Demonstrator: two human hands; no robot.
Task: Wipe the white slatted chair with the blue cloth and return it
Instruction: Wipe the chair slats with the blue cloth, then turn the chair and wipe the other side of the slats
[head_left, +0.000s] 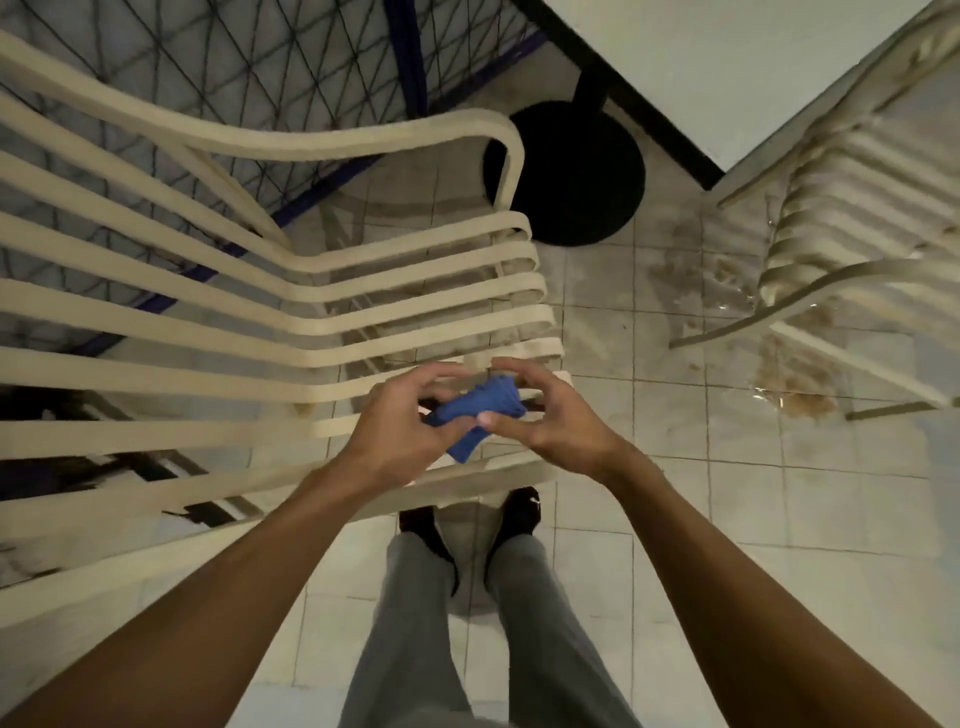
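Blue cloth (478, 405), bunched up, sits between my two hands over the front slats of the white slatted chair (218, 304). My left hand (405, 415) grips one side with curled fingers. My right hand (550, 410) pinches the other side, thumb on the fabric.

Chair (208, 304): white plastic, made of long curved slats with a rounded armrest; stood on the tiled floor (675, 519).
Cloth (478, 410): blue, small, bunched up; held over the seat's front edge, pinched between left hand (410, 421) and right hand (550, 410).
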